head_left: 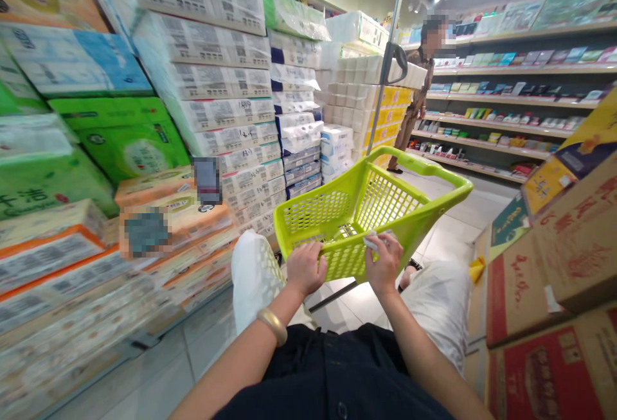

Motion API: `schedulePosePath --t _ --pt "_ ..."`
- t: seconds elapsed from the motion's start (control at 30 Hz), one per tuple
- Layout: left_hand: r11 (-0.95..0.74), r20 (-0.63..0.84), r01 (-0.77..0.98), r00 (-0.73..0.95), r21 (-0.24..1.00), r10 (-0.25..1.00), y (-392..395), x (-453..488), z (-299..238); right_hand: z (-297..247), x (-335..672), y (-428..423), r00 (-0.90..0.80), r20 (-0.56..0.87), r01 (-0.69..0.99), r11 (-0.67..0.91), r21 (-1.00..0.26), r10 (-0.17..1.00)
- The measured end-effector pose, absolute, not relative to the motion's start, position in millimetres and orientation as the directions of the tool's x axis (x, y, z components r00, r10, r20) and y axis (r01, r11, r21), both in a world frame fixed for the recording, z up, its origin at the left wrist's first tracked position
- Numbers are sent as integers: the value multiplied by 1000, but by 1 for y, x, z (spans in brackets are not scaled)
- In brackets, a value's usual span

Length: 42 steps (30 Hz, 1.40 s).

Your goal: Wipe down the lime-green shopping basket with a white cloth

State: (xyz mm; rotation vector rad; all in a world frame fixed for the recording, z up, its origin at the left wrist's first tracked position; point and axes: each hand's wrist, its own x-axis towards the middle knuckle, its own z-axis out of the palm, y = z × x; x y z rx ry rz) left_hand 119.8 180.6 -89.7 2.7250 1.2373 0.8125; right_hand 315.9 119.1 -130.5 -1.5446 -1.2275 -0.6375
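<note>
A lime-green plastic shopping basket [354, 214] with perforated walls is tilted in front of me, between my knees. Nothing shows lying inside it. My left hand [306, 267] is closed over the near rim, its fingers hooked inside and the thumb outside. At the same rim, farther right, my right hand [384, 259] pinches a small crumpled white tissue [372, 240] between thumb and fingers. The tissue rests at the edge of the basket. A raised green handle [424, 166] forms the basket's far right side.
Packs of tissue paper [222, 73] are stacked high on the left, with orange packs [178, 221] lower down. Cardboard boxes [559, 279] line the right side. A metal pole [380, 99] rises behind the basket. Farther back, a person [421, 86] stands beside product shelves [515, 89].
</note>
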Motion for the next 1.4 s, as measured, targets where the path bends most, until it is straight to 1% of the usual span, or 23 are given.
schedulePosePath --t 0.03,0.07,0.13,0.2,0.27,0.3,0.33,0.4,0.5,0.57,0.63,0.73,0.8,0.83,0.9,0.97,1.03,1.07,1.1,1.2,1.27,1.33,1.4 --pt "-679 443 692 543 244 713 181 120 -90 -131 311 120 349 857 919 39 -392 380" --pt "-679 443 693 543 244 713 181 120 -89 -131 302 122 327 855 921 65 -383 401" --pt "-677 442 696 543 240 714 181 121 -89 -133 279 126 210 847 927 176 -331 489" --pt "-674 435 701 545 233 717 182 120 -89 -134 260 128 63 834 915 301 -268 548" --pt "-672 425 704 549 229 720 182 119 -89 -134 256 128 -31 823 904 367 -218 567" --pt "-673 421 703 552 228 719 182 118 -89 -135 262 127 -42 823 907 367 -207 567" --pt "-676 420 700 555 229 718 182 118 -89 -135 272 126 -25 827 915 346 -207 562" --pt "-679 422 696 557 232 715 182 117 -89 -134 299 123 88 844 937 244 -250 529" --pt "-673 425 699 548 242 721 182 118 -90 -133 331 121 326 854 922 63 -382 406" --pt "-669 424 702 543 246 725 182 119 -90 -133 332 122 402 844 900 17 -435 355" --pt "-667 423 704 541 245 727 182 119 -89 -135 317 124 371 842 905 52 -423 391" --pt "-667 419 705 545 239 726 183 119 -88 -140 290 126 234 840 918 174 -357 490" --pt "-668 417 707 548 234 725 182 118 -88 -144 290 126 191 841 913 222 -341 507" --pt "-669 416 707 549 231 725 182 117 -88 -145 298 126 207 842 908 222 -355 498" --pt "-671 419 705 551 230 722 182 116 -88 -147 325 126 324 843 886 174 -430 430" --pt "-675 426 699 551 234 718 182 116 -88 -146 354 127 512 807 826 88 -557 295" --pt "-676 431 697 549 237 717 182 116 -89 -144 370 128 632 751 761 33 -648 190" --pt "-675 431 698 547 238 717 182 116 -89 -143 370 128 646 742 750 29 -660 183" --pt "-674 430 699 546 239 719 183 116 -89 -142 365 128 624 751 763 42 -646 214" --pt "-668 416 705 548 238 726 184 116 -88 -143 338 127 423 823 846 159 -509 380" --pt "-667 405 706 552 238 729 184 116 -87 -146 330 126 308 844 874 220 -434 439" --pt "-671 404 700 556 244 726 185 115 -86 -148 338 127 307 844 880 207 -428 439" --pt "-673 410 694 553 255 725 185 114 -86 -150 358 128 416 828 861 131 -492 377"
